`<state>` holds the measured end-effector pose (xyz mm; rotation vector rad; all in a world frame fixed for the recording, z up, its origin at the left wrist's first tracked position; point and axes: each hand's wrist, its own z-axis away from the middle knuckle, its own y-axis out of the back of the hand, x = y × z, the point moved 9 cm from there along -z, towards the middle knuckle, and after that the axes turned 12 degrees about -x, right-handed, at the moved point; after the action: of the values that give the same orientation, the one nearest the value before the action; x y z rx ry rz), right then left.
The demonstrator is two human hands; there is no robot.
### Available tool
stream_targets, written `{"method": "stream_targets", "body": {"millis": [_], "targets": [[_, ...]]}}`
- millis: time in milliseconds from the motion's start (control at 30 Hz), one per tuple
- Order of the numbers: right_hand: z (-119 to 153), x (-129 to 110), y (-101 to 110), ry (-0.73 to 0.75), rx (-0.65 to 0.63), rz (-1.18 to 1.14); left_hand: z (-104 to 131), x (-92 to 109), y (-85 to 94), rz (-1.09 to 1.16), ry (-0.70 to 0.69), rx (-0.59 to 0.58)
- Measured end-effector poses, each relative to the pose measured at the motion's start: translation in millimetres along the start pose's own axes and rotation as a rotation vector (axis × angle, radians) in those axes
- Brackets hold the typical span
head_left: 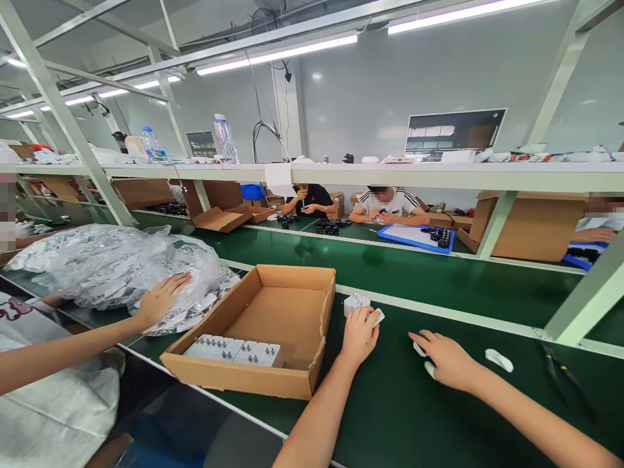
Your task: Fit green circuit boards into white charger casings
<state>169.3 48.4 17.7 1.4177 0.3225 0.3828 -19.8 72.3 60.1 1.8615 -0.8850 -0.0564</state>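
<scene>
The small white part (379, 316) is at the fingertips of my left hand (359, 339), pinched between curled fingers and thumb above the green work surface (390, 403). Just beyond those same fingers stands a white block (355, 303), very near or touching them; I can't tell which. My right hand (451, 361) is well apart to the right, palm down with its fingers bent over a second white piece (419, 350); I can't tell whether I grip it or only touch it. Something pale covers my right thumb tip. Farther right lie a curved white piece (498, 360) and, beyond it, dark-handled pliers (560, 377). On the left of my left hand sits an open cardboard box (287, 276), with white blocks with metal prongs (256, 354) grouped along its near side, prongs up. Past the box, a co-worker's hand (163, 300) rests on a clear plastic bag (117, 263) of white pieces. Across the line, two people (316, 200) sit bent over small things, with a blue-rimmed tray (414, 244) near the one on the right.
</scene>
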Motion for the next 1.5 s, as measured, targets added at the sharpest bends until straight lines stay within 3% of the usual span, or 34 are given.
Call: {"method": "stream_targets", "body": {"millis": [100,200,300,467,633,733,833,1000,1133,1233,1367,1500], "targets": [[-6.8,17.0,12.0,-0.192,-0.103,-0.263,-0.1,7.7,-3.5,0.078,-0.028,-0.029],[-14.7,26.4,17.1,-0.327,-0.139,-0.315,-0.2,13.7,-6.6,0.137,-0.046,-0.066],[-17.9,27.3,14.7,-0.365,-0.142,-0.342,0.1,17.3,-10.0,0.149,-0.063,-0.129],[-2.0,29.7,11.3,-0.384,-0.035,-0.430,0.4,18.3,-12.1,0.141,-0.054,-0.202],[28.4,60.9,0.4,-0.447,0.188,-0.629,-0.3,18.8,-18.6,0.142,0.002,-0.245],[38.1,75.0,-7.9,-0.374,0.266,-0.798,0.4,19.6,-24.8,0.134,0.022,-0.283],[40.5,73.9,-5.9,-0.253,0.303,-0.947,2.4,19.8,-30.8,0.116,0.030,-0.310],[44.4,39.1,13.4,-0.018,0.320,-1.185,6.6,6.6,-36.6,0.072,0.163,-0.302],[61.5,11.9,23.5,0.086,0.302,-1.217,4.3,8.0,-36.6,0.107,0.160,-0.334],[78.1,7.5,29.0,0.071,0.384,-1.121,1.6,24.9,-30.0,0.170,0.083,-0.352],[96.1,3.8,35.6,0.095,0.539,-1.058,6.7,66.2,-19.7,0.339,-0.107,-0.383],[110.6,-9.5,43.3,0.179,0.605,-0.963,17.4,100.3,-12.1,0.480,-0.283,-0.386]]}}
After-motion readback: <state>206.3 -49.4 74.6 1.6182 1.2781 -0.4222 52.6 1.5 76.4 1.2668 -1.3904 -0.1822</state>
